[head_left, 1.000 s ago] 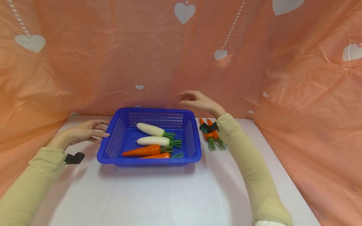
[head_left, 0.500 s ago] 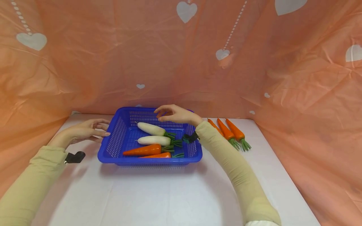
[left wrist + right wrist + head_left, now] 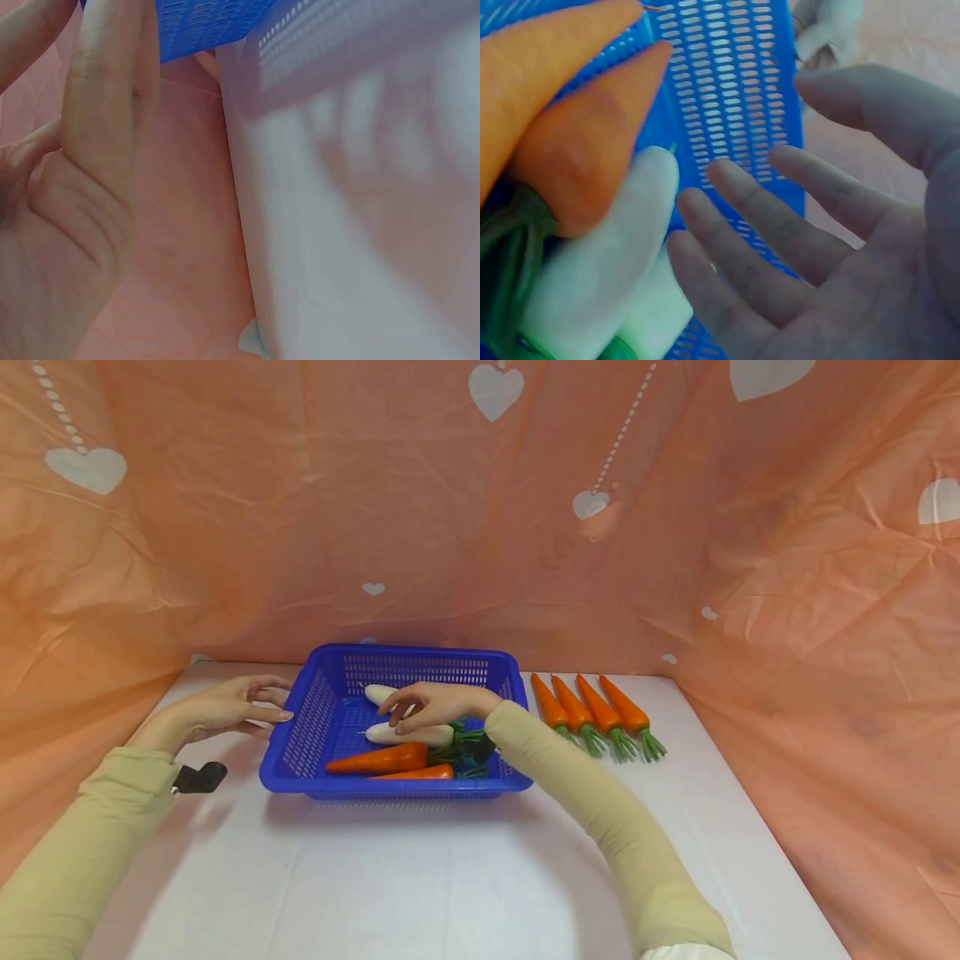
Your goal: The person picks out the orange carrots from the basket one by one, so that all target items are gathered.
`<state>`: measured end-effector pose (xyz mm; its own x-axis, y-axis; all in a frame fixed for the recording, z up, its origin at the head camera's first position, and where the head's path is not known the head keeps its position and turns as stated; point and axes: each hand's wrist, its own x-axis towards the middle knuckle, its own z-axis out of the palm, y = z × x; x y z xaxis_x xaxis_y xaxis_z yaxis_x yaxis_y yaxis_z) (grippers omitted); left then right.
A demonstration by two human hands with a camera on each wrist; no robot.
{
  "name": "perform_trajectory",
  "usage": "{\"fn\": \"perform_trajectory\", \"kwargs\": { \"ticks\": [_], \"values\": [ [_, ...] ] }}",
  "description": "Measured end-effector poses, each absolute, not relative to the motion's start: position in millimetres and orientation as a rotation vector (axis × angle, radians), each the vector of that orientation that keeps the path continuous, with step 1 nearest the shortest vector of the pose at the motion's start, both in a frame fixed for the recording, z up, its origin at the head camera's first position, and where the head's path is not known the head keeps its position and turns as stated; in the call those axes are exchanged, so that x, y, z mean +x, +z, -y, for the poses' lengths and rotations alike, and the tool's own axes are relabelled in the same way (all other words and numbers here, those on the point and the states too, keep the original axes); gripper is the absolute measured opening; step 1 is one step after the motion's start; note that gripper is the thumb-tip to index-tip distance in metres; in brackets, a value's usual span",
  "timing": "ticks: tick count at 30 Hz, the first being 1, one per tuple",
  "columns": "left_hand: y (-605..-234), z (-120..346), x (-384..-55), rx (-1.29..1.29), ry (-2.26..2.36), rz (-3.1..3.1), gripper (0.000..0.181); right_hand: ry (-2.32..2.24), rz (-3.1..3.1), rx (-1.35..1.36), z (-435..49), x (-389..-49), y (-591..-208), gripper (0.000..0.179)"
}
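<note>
A blue plastic basket [image 3: 330, 785] holds two white radishes [image 3: 408, 734] and two orange carrots [image 3: 386, 759] with green stems. My right hand [image 3: 444, 703] is over the basket above the radishes, and it partly covers the farther one. In the right wrist view, the fingers of this hand [image 3: 802, 262] are spread and relaxed, with nothing held; the nearest vegetable is a radish. At the basket's left side, my left hand [image 3: 225, 710] has its fingertips at the rim. The left wrist view shows its fingers [image 3: 105, 90] extended by the basket wall [image 3: 206, 26].
Several carrots [image 3: 595, 714] lie side by side on the white table [image 3: 375, 885], to the right of the basket, stems toward me. An orange sheet with white hearts [image 3: 420, 527] hangs behind and along both sides.
My right hand has moved left and down from beyond the basket's far right corner to above the radishes, uncovering the carrots on the table. The left hand has stayed at the rim.
</note>
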<state>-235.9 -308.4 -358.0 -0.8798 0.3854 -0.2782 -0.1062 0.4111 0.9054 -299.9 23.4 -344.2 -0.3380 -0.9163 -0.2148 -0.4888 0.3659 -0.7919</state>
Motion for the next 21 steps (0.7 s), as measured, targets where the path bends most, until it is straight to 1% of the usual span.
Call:
{"fn": "perform_trajectory", "kwargs": {
  "ticks": [8, 15, 21],
  "values": [
    [-358, 308, -236, 0.248, 1.468, -2.224, 0.075, -0.682, -1.943, -1.188, -15, -296, -356, 0.044],
    [-359, 308, -236, 0.233, 1.47, -2.228, 0.073, -0.581, -1.961, -1.133, -8, -289, -361, 0.05],
    [-357, 308, -236, 0.251, 1.472, -2.225, 0.074, -0.379, -2.046, -1.184, -4, -286, -364, 0.053]
  ]
}}
